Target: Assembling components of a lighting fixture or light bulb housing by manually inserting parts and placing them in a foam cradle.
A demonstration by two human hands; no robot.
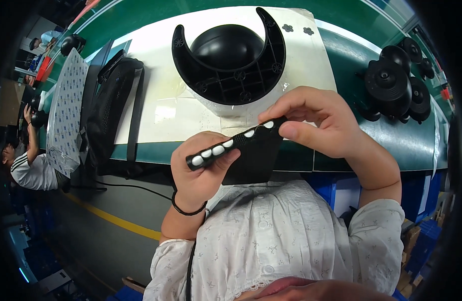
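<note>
Left hand: closed round one end of a black strip, with the thumb pressed along its near side.
Right hand: the strip's other end is pinched between thumb and bent index finger.
Black strip: held at the view's centre, near the table's near edge, and slanted from eight toward two o'clock; white oval pieces are seated along it. A black flat panel is seen just below; whether the two are joined cannot be told.
Black mesh bag: laid at ten o'clock; its contents are hidden.
Blue bins: stacked at four o'clock; what is held inside cannot be told.
Arm pose: both elbows are bent, and the wrists are brought inward before the chest; a dark bracelet is worn on the left wrist.
White oval pieces, count: six are visible.
Crescent-shaped black base: one, set at twelve o'clock over a white board, a black dome framed between its horns.
Flower-shaped dark pieces: two, at one o'clock.
Round black fittings: at least four, clustered at two o'clock on the green table.
</note>
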